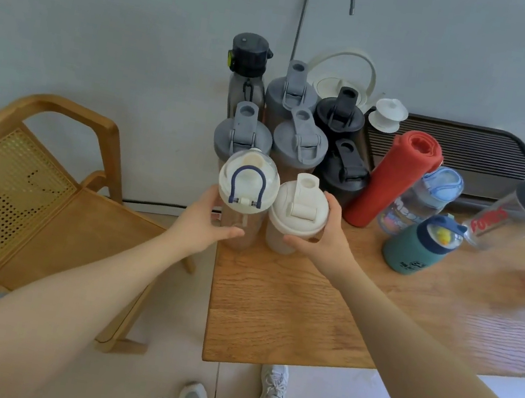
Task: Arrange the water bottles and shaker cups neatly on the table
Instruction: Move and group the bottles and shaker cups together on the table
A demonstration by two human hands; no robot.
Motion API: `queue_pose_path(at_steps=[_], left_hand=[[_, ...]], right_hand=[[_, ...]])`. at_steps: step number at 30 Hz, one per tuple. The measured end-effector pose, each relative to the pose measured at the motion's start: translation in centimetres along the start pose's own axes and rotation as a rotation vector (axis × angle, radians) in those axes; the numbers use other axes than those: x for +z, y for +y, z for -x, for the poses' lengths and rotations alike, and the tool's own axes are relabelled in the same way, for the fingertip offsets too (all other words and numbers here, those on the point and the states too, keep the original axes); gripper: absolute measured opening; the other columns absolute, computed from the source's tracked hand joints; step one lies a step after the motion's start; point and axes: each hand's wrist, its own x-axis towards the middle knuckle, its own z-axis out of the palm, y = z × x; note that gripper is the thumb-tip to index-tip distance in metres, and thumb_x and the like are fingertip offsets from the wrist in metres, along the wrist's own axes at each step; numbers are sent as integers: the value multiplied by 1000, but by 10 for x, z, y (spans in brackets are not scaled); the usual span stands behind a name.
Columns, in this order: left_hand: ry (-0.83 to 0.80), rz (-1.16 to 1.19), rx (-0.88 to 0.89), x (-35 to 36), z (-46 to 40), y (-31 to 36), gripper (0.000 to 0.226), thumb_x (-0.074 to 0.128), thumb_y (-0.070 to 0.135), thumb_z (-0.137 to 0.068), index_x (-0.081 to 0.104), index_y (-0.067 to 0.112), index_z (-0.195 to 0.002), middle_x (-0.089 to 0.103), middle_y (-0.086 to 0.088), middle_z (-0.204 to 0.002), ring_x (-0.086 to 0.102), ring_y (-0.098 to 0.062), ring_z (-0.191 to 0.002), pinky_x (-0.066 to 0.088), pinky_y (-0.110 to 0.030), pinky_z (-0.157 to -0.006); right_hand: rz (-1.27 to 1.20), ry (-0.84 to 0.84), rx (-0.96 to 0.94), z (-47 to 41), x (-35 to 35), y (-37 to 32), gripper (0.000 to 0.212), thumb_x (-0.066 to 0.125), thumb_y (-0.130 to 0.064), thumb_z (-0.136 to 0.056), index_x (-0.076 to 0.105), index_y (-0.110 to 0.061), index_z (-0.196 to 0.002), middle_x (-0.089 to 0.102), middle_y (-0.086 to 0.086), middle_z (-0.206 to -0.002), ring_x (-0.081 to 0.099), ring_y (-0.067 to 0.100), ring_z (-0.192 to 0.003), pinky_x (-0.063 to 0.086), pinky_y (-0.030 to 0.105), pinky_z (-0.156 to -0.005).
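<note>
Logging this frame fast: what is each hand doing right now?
Left hand: closed around the blue-handled cup.
Right hand: closed around the white cup.

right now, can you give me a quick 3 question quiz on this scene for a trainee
1. Which hand holds the bottle with the blue loop handle?
A. left hand
B. right hand
C. neither

2. True or false: the red bottle stands just right of the black-lidded shakers.

3. Fill in: the teal bottle has a small yellow ____ on its lid.

Key
1. A. The left hand grips it, while the right hand grips the white shaker cup beside it.
2. True.
3. Duck, as far as the figure can be made out.
</note>
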Motion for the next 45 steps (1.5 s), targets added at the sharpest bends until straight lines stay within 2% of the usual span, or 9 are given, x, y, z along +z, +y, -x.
queue_pose_path(at_steps=[5, 8, 13, 16, 22, 25, 32, 40, 45], left_hand=[[-11, -40, -33, 2, 6, 3, 76, 74, 26, -77, 29, 25, -139, 43, 1, -141, 40, -18, -129, 36, -39, -105], [-6, -117, -75, 6, 17, 10, 79, 73, 30, -77, 27, 19, -140, 39, -3, -144, 38, -21, -131, 35, -35, -102], [-194, -374, -203, 12, 35, 16, 44, 60, 37, -87, 53, 10, -121, 61, -6, -115, 57, -19, -102, 41, -24, -78], [-304, -410, -204, 20, 41, 21, 27, 57, 42, -86, 63, 17, -92, 66, 2, -83, 60, -11, -74, 47, -24, -66], [-472, -268, 85, 68, 42, 69, 20, 55, 36, -89, 57, 28, -107, 61, 12, -97, 57, -1, -89, 47, -16, -74], [-504, -214, 176, 100, 31, 97, 30, 57, 32, -89, 52, 28, -118, 58, 11, -110, 55, -1, -98, 43, -14, -80], [-375, -146, 131, 167, -9, 131, 61, 59, 33, -86, 30, 32, -140, 43, 7, -138, 47, -6, -115, 43, -24, -89], [18, -100, 252, 189, -38, 172, 56, 63, 17, -85, 39, 22, -135, 48, 5, -127, 53, -7, -97, 46, -15, -75], [-195, -264, 188, 197, -28, 164, 83, 73, 24, -77, 23, 24, -143, 32, 6, -142, 40, -4, -120, 36, -15, -94]], right_hand=[[33, 17, 57, 11, 2, -2, 110, 76, -14, -74, -5, -20, -148, 25, -2, -151, 26, 13, -139, 26, 25, -108], [92, 48, 78, 21, -2, 1, 112, 77, -24, -74, -6, -24, -148, 24, 3, -152, 27, 19, -139, 28, 35, -113], [215, 154, 70, 43, -17, 5, 91, 69, -27, -81, 6, -27, -148, 27, 3, -151, 36, 20, -133, 38, 39, -106], [313, 350, 18, 57, -34, 10, 67, 61, -18, -87, 25, -19, -144, 38, 3, -144, 43, 18, -127, 42, 32, -100], [13, 879, 72, 54, -95, 21, 66, 62, -12, -83, 29, -10, -140, 29, 9, -146, 35, 23, -133, 33, 36, -110], [-232, 752, 213, 42, -129, 29, 90, 73, -21, -77, 16, -16, -146, 28, 4, -150, 35, 21, -135, 34, 32, -105], [-113, 455, 241, 14, -176, 61, 109, 79, -10, -70, 4, -22, -147, 28, 6, -150, 37, 24, -134, 37, 39, -106], [270, 204, 66, 12, -192, 76, 68, 80, -32, -67, 41, -20, -122, 56, -8, -110, 58, 16, -104, 51, 33, -84], [371, -67, -110, 6, -182, 76, 74, 80, -35, -66, 40, -21, -127, 54, -5, -120, 55, 13, -111, 48, 30, -90]])
